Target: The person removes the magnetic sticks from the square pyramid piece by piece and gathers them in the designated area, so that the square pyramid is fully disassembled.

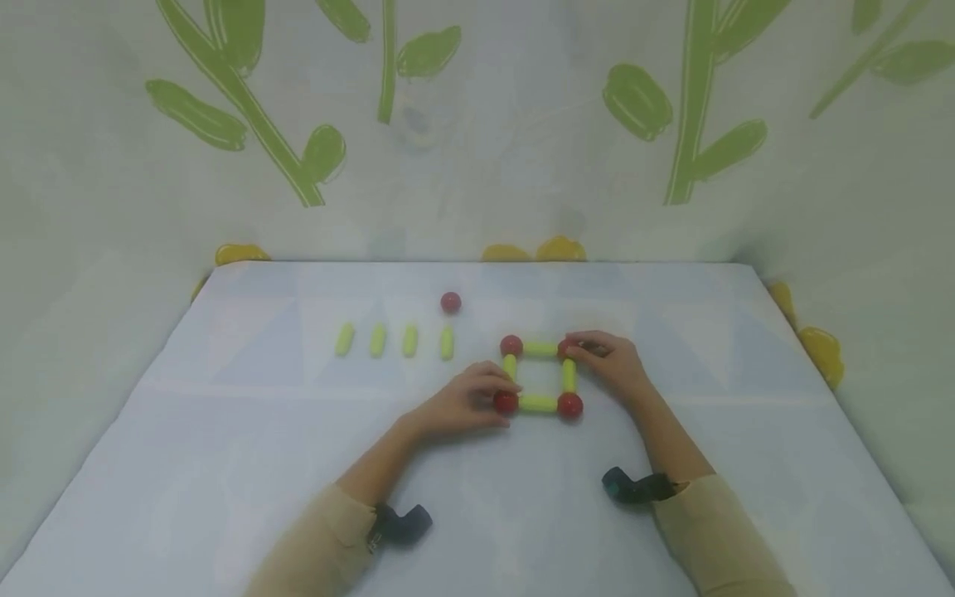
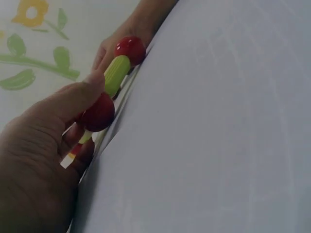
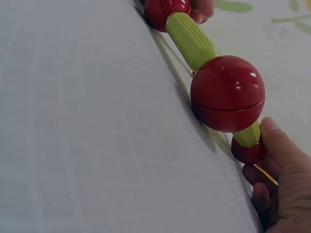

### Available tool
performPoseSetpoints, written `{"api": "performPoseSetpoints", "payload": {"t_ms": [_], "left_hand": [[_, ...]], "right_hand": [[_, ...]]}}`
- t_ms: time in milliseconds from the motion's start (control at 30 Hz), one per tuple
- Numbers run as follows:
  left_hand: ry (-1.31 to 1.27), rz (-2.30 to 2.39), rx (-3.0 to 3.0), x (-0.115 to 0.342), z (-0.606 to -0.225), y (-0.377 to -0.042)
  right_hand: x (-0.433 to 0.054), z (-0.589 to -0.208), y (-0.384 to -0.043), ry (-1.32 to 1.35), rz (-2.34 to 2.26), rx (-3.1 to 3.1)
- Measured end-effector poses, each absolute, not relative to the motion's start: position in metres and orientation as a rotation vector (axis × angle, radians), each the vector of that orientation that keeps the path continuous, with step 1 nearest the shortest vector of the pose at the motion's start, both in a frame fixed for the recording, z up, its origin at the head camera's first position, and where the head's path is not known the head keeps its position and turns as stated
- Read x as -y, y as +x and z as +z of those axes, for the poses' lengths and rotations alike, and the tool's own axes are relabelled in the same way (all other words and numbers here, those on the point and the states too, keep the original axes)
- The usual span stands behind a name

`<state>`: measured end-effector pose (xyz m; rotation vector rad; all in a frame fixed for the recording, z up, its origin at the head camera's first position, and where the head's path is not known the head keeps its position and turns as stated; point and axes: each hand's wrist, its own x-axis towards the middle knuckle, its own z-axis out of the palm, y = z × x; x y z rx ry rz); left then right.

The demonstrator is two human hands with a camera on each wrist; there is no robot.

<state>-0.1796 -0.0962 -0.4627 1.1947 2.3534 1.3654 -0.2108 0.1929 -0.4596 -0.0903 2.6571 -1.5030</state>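
A flat square frame [image 1: 540, 404] of green rods joined by red balls at its corners lies on the table. My left hand [image 1: 501, 391] pinches the near-left red ball [image 1: 506, 402]; in the left wrist view the thumb lies over that ball [image 2: 98, 114]. My right hand [image 1: 578, 348] pinches the far-right red ball [image 3: 248, 151], mostly hidden under its fingers in the head view. The near-right ball [image 3: 227, 93] and the far-left ball [image 1: 511, 345] are free. The frame stays flat on the surface.
Several loose green rods [image 1: 378, 340] lie in a row left of the frame, and a single red ball [image 1: 450, 303] sits behind them. The pale table [image 1: 224, 464] is walled by leaf-patterned cloth [image 1: 477, 124] at the back and sides.
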Motion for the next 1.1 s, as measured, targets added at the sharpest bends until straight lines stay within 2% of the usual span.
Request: {"api": "performPoseSetpoints", "payload": {"t_ms": [300, 600, 933, 1100], "left_hand": [[1.309, 1.290, -2.422, 0.084, -0.463, -0.179], [1.437, 1.005, -2.539, 0.080, -0.455, -0.181], [1.152, 1.326, -2.427, 0.090, -0.452, -0.177], [1.156, 1.406, -2.399, 0.092, -0.450, -0.179]], "right_hand": [[-0.194, -0.456, -0.207, -0.088, -1.484, -2.664], [-0.195, -0.454, -0.207, -0.083, -1.503, -2.657], [-0.191, -0.453, -0.209, -0.104, -1.507, -2.657], [-0.191, -0.454, -0.209, -0.112, -1.526, -2.648]]}}
